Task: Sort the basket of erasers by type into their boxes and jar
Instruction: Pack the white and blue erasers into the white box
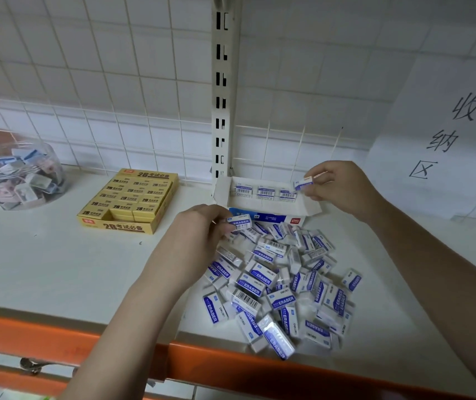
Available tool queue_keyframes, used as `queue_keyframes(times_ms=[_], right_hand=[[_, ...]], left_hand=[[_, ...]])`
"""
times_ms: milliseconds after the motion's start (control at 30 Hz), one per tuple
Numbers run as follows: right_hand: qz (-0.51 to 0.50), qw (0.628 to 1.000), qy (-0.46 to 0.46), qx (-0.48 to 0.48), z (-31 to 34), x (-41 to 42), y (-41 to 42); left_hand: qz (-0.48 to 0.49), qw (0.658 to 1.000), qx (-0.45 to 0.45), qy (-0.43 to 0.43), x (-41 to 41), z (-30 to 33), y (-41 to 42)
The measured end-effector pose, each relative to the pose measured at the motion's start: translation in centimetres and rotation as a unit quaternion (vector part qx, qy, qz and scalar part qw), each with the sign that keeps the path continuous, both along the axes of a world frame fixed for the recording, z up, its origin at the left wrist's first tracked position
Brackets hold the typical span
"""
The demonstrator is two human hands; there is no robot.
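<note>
Blue-white erasers (277, 287) heaped before open white box (271, 204).

Both bare forearms reach forward and converge. The left hand (202, 229) is held low, back up, with fingertips pinching an eraser (240, 222). The right hand (339, 183) is stretched farther out, pinching a second eraser (303, 183) between thumb and fingers.

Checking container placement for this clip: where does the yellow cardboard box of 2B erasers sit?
In the head view, the yellow cardboard box sits left of centre on the white shelf, between the clear plastic jar and the white-and-blue carton.
</note>
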State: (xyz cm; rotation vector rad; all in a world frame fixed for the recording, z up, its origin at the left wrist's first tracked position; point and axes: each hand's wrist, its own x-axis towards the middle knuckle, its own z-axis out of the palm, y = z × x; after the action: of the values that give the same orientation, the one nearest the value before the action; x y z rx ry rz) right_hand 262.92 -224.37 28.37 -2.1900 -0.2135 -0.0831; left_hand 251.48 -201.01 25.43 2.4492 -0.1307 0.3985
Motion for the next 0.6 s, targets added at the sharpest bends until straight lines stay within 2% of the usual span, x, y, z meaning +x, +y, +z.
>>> queue_keyframes(times_ms=[67,167,333,433,600], right_hand=[[-0.007,0.999,0.002,-0.053,-0.4,0.9,0.3],[-0.013,0.996,-0.017,-0.091,-0.6,1.6,1.3],[0.056,0.998,0.005,-0.038,-1.2,1.6,4.0],[0.098,0.991,-0.016,-0.093,-2.1,1.8,5.7],[0.101,0.99,-0.02,-0.1,-3.3,2.1,7.6]], left_hand=[[0.013,1.0,-0.026,0.003,0.1,0.0,0.0],[0.014,1.0,-0.017,-0.001,0.0,0.0,0.2],[0.023,0.999,-0.034,-0.007,-0.3,-0.1,0.6],[0.036,0.998,-0.044,-0.011,-0.4,-0.2,1.0],[0.046,0.997,-0.058,-0.023,-0.8,-0.3,1.6]])
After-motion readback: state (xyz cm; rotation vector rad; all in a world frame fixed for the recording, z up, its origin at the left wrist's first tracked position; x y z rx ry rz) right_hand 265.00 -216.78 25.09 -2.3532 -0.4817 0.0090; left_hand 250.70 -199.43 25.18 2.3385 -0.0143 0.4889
